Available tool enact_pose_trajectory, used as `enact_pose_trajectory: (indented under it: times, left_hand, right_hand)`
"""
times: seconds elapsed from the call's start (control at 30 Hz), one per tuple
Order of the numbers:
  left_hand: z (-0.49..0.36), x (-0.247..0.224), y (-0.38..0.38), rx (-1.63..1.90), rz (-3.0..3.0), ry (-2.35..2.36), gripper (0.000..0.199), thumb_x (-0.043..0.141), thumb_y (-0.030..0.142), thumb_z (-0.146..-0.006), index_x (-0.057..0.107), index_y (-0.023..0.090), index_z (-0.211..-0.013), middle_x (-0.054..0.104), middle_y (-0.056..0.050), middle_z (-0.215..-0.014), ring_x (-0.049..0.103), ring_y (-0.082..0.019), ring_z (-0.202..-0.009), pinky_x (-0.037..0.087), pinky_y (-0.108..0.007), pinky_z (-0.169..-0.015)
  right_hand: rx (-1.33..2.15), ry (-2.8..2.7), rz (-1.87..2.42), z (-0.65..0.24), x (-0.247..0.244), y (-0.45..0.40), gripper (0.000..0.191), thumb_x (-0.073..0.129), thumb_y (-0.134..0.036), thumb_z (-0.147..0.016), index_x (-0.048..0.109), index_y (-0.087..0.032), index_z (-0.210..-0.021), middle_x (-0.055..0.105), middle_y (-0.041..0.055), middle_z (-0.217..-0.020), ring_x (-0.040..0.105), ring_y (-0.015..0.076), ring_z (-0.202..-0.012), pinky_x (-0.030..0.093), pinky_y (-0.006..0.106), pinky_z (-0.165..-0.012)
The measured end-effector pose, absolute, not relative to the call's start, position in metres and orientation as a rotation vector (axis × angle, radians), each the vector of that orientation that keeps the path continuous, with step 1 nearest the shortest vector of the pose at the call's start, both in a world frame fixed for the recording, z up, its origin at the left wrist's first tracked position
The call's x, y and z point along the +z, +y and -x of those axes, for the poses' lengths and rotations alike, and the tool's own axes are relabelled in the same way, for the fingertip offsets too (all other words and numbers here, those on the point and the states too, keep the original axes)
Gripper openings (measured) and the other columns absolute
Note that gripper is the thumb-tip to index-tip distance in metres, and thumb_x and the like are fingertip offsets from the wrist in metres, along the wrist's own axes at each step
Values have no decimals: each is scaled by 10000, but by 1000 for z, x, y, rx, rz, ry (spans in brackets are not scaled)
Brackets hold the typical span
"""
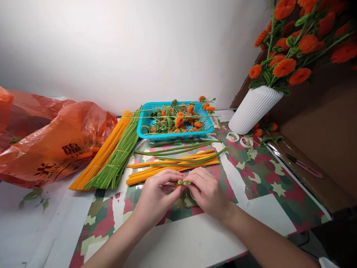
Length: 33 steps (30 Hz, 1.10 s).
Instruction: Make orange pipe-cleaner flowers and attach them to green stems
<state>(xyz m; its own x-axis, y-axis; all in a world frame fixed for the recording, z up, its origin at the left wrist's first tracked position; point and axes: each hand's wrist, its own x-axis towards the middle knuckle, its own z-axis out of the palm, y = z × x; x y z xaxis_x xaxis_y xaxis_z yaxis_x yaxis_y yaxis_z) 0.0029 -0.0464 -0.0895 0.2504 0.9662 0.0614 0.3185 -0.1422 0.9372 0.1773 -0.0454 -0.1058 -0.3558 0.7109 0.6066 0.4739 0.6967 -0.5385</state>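
Note:
Over the table's middle, my left hand (161, 191) and my right hand (206, 190) meet with fingertips pinched. Between them is a small green chenille stem piece (183, 182), with a bit of orange just below it, partly hidden by the fingers. Both hands are closed on this piece. Beyond the fingers lie loose orange chenille stems (173, 167) and green chenille stems (178, 149). A thick bundle of green stems (114, 167) rests beside a bundle of orange stems (97, 160) to the left.
A blue basket (139, 124) holding orange chenille flowers and green leaves stands at the back. At right are a white ribbed vase (252, 111) with orange flowers, tape rolls (232, 137) and a pink-handled tool (308, 167). An orange plastic bag (58, 145) lies left.

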Motion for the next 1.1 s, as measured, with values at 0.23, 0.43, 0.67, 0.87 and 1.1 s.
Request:
enact_pose_trajectory:
  times: [0.23, 0.43, 0.67, 0.87, 1.1]
  left_hand:
    - [-5, -90, -46, 930, -1593, 1254, 116, 659, 221, -771, 729, 183, -856, 717, -77, -958, 674, -210, -917, 594, -291, -719]
    - [-1, -86, -46, 903, -1574, 1277, 132, 644, 216, -766, 730, 188, -863, 720, -73, -959, 675, -210, -925, 581, -291, -739]
    - [0, -81, -46, 735, -1556, 1289, 138, 638, 196, -726, 719, 179, -837, 711, -64, -942, 676, -204, -844, 558, -278, -674]
    - [1, -76, -46, 591, -1533, 1239, 172, 602, 162, -708, 725, 175, -828, 710, -49, -884, 644, -193, -788, 491, -250, -610]
    - [1, -78, -48, 511, -1539, 1183, 155, 568, 169, -729, 716, 172, -776, 681, -22, -803, 556, -133, -627, 410, -214, -513]
  right_hand:
    - [269, -1985, 932, -178, -101, -48, 119, 553, -104, -876, 633, -187, -846, 678, 37, -765, 602, 164, -720, 452, 309, -657]
    - [294, -2146, 878, -185, -96, -45, 123, 542, -114, -886, 654, -164, -879, 689, 39, -764, 587, 153, -703, 422, 304, -646]
    - [-79, -2371, 686, -194, -92, -42, 210, 473, -109, -951, 666, -149, -879, 680, 41, -731, 526, 148, -686, 374, 315, -631]
    - [-256, -2279, 607, -193, -80, -46, 121, 644, -123, -871, 674, -240, -873, 748, -9, -855, 516, 171, -759, 379, 338, -678]
    - [-176, -2399, 744, -192, -75, -46, 163, 537, -132, -927, 662, -233, -903, 744, -17, -830, 556, 184, -829, 309, 401, -775]
